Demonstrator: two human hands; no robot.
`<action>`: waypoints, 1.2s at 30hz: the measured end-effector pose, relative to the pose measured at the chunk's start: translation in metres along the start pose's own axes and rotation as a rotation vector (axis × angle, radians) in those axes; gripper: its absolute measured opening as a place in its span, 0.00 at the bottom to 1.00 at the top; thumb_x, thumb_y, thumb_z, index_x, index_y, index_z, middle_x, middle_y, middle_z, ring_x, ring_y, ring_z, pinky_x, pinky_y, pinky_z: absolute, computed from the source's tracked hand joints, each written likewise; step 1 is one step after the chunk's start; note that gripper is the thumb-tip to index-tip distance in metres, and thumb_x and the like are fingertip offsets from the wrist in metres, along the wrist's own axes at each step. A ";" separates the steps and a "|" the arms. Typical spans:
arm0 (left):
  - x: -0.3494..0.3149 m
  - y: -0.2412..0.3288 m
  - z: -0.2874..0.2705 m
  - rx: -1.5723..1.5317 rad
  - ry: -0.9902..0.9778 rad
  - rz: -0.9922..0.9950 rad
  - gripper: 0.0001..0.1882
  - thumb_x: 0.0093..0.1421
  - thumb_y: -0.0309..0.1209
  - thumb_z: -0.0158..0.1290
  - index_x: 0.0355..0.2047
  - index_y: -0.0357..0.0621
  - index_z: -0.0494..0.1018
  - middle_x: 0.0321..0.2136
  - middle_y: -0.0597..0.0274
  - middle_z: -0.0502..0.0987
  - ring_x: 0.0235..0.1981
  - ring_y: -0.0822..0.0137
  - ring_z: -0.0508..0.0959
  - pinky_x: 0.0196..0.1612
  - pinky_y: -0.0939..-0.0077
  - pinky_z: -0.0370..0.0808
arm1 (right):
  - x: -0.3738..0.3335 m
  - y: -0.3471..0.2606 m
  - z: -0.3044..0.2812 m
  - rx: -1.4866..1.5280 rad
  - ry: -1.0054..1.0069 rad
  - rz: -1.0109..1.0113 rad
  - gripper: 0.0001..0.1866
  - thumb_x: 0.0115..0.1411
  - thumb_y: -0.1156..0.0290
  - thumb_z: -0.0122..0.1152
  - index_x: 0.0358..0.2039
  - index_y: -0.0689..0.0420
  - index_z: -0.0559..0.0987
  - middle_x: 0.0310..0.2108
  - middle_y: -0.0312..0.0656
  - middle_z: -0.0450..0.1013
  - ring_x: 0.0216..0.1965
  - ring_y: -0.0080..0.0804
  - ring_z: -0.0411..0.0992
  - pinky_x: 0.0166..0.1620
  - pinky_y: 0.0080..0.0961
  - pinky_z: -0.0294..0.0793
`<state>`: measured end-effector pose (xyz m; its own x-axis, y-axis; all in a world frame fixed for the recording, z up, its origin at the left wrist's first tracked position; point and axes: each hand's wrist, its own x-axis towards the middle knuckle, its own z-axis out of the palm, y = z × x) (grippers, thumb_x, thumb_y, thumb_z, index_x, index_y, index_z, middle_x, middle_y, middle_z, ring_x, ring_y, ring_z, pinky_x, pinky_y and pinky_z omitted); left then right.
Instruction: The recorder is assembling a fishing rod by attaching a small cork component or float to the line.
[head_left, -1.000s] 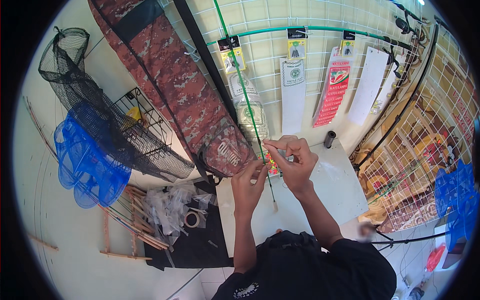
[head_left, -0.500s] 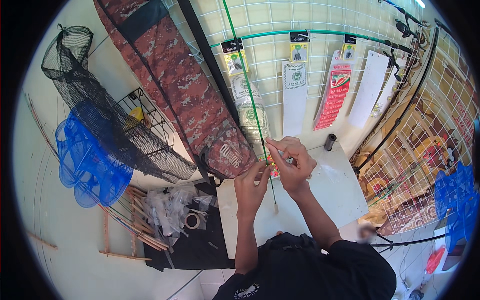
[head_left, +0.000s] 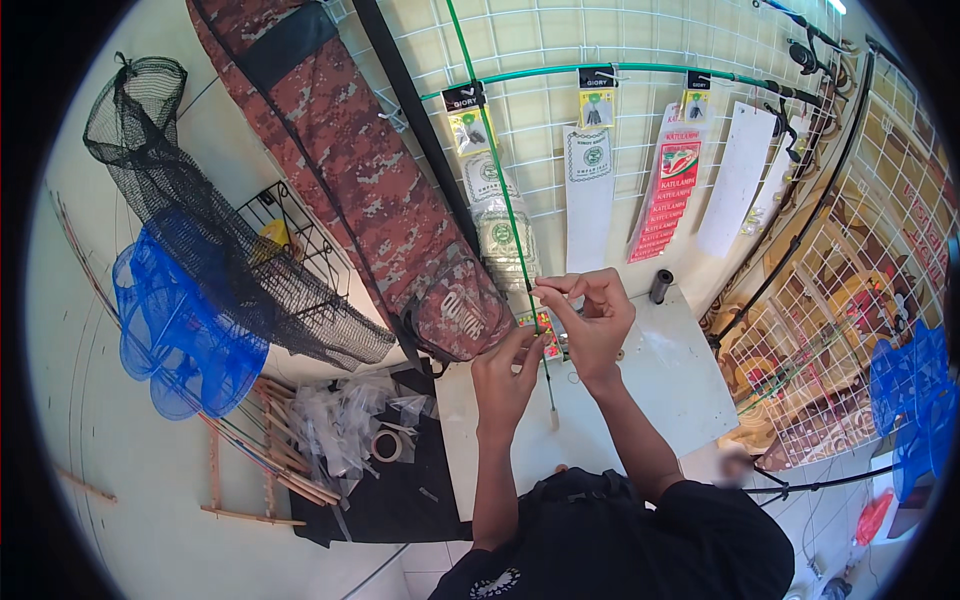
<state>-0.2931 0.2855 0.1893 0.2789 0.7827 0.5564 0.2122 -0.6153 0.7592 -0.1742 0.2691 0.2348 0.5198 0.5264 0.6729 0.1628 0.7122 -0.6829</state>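
Observation:
A slim green fishing rod (head_left: 508, 200) slants from the top of the view down between my hands, its pale lower end above the white table. My left hand (head_left: 503, 385) is closed on the rod, thumb and fingertips pinched together at it. A little higher up, my right hand (head_left: 600, 325) pinches thumb and forefinger right beside a dark spot on the rod. What sits between those right fingertips is too small to make out. Behind the hands lies a box of small bright-coloured pieces (head_left: 550, 347), partly covered. A thin loop (head_left: 573, 377) shows on the table below my right hand.
A white table (head_left: 665, 390) carries a black cylinder (head_left: 661, 286). A camouflage rod bag (head_left: 390, 190) leans at left, near black netting (head_left: 220, 230) and blue nets (head_left: 185, 320). Clear bags and a tape roll (head_left: 386, 445) lie on black cloth. Tackle packs (head_left: 596, 105) hang from a wire grid.
My right hand has shifted slightly, its fingers still pinched beside the rod. A thin loop now shows on the table below it. The left hand keeps nearly the same place.

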 end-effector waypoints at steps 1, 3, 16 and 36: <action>0.000 0.002 0.000 0.000 0.000 -0.007 0.07 0.58 0.26 0.60 0.36 0.38 0.77 0.26 0.54 0.82 0.24 0.65 0.83 0.25 0.75 0.76 | 0.001 0.000 -0.001 0.018 -0.012 0.032 0.16 0.53 0.89 0.63 0.30 0.59 0.64 0.31 0.54 0.78 0.38 0.36 0.79 0.42 0.25 0.79; 0.000 0.003 0.000 0.000 0.001 -0.014 0.07 0.58 0.26 0.60 0.36 0.38 0.77 0.26 0.55 0.82 0.24 0.65 0.83 0.26 0.75 0.76 | 0.003 -0.003 -0.002 0.038 -0.024 0.064 0.16 0.53 0.89 0.63 0.30 0.59 0.64 0.31 0.54 0.78 0.37 0.35 0.80 0.42 0.25 0.79; -0.002 0.003 0.000 0.000 -0.013 -0.035 0.08 0.57 0.26 0.60 0.36 0.38 0.76 0.26 0.55 0.82 0.24 0.65 0.83 0.27 0.75 0.75 | 0.017 -0.010 -0.009 0.112 -0.107 0.209 0.15 0.51 0.88 0.65 0.34 0.62 0.68 0.30 0.54 0.79 0.37 0.34 0.80 0.41 0.24 0.80; -0.001 0.011 -0.004 -0.061 -0.118 -0.045 0.06 0.58 0.25 0.58 0.36 0.36 0.76 0.27 0.54 0.82 0.24 0.66 0.84 0.24 0.76 0.76 | 0.050 -0.030 -0.033 -0.070 -0.551 0.346 0.08 0.53 0.75 0.70 0.33 0.64 0.82 0.31 0.39 0.79 0.34 0.21 0.76 0.42 0.21 0.75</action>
<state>-0.2948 0.2781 0.1988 0.3798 0.7904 0.4806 0.1704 -0.5704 0.8035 -0.1252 0.2588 0.2795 0.0488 0.8940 0.4453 0.1272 0.4367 -0.8906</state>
